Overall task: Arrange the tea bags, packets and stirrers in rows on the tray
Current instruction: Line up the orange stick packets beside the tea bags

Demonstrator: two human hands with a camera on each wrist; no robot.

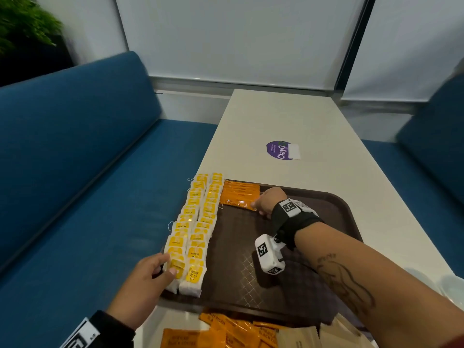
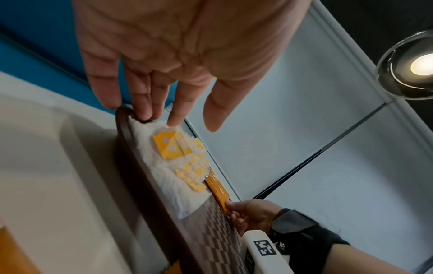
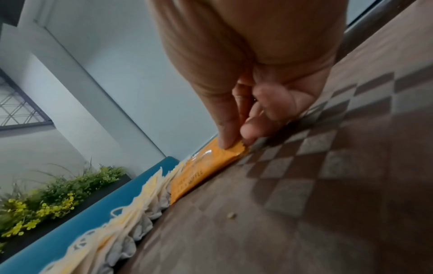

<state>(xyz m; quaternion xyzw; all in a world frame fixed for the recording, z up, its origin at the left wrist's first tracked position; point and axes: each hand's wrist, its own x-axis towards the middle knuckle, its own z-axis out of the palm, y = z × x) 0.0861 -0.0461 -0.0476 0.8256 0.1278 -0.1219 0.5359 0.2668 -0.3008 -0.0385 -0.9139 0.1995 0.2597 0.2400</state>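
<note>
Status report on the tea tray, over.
Left hand open, steadying tea bags. Right hand pinching an orange packet on the tray. More packets waiting; no obstruction.

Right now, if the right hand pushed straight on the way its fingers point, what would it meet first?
The right hand already pinches the nearest orange packet. Pushed further left, packet and fingers would probably meet the tea bag rows on the tray, though the gap is hard to judge.

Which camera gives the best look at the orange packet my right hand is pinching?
The right wrist view: the orange packet fills the centre, thumb and finger pinching its corner. The head view shows it small, atop the orange row. The left wrist view shows only its edge.
</note>
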